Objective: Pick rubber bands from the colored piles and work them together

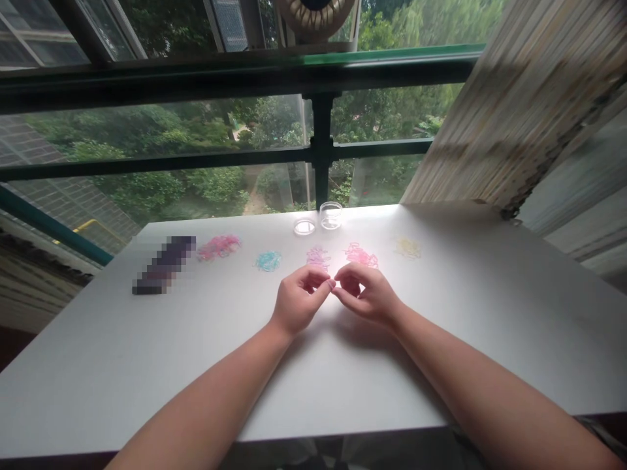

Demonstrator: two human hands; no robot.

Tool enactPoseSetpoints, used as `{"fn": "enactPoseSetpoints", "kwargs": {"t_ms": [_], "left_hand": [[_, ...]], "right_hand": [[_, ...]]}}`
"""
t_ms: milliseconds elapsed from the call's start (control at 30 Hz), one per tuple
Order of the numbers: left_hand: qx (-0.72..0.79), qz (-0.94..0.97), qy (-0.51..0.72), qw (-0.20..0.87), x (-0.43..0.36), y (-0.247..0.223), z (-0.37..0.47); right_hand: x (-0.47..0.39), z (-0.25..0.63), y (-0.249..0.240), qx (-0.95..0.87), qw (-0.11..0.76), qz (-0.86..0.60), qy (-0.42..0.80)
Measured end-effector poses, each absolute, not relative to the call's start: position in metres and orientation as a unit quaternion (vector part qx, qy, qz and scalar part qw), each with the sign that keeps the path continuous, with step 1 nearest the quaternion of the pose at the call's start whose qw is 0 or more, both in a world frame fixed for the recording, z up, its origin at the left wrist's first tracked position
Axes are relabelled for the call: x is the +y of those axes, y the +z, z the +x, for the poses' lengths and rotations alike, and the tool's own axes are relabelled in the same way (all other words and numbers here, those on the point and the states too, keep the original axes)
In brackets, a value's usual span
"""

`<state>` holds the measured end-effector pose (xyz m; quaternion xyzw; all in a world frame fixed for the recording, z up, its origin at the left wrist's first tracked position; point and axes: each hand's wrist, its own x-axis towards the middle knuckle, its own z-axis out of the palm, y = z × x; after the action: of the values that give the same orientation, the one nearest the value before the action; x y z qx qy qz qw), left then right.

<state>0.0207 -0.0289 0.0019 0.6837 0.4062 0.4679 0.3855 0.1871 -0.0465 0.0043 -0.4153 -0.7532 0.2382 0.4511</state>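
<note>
Above the middle of the white table, my left hand (302,297) and my right hand (368,291) meet at the fingertips. Both are closed in a pinch, thumb against finger; anything between the tips is too small to make out. Just beyond them lie a purple pile of thin bands (318,255) and a pink pile of bands (361,254), which look like small elastic bands. Farther left are a teal pile (268,261) and a larger pile of mixed, mostly pink bands (219,247). A pale yellow pile (408,247) sits to the right.
At the back edge of the white table (196,365) stand a transparent round jar (330,216) and its lid or a shallow dish (304,226). A dark, pixelated oblong (165,264) lies at the left. Behind are a window with green rails (235,158) and a striped curtain (465,124).
</note>
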Motion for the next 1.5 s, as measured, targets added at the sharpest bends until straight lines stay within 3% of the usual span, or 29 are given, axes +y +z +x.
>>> {"fn": "enactPoseSetpoints", "kwargs": {"t_ms": [333, 1500], "left_hand": [[0.382, 0.675, 0.453, 0.440, -0.028, -0.002, 0.018], [0.386, 0.742, 0.400, 0.375, -0.021, -0.004, 0.006]], "right_hand": [[-0.046, 0.187, 0.005, -0.751, 0.457, -0.423, 0.222], [-0.042, 0.191, 0.002, -0.753, 0.436, -0.424, 0.252]]}}
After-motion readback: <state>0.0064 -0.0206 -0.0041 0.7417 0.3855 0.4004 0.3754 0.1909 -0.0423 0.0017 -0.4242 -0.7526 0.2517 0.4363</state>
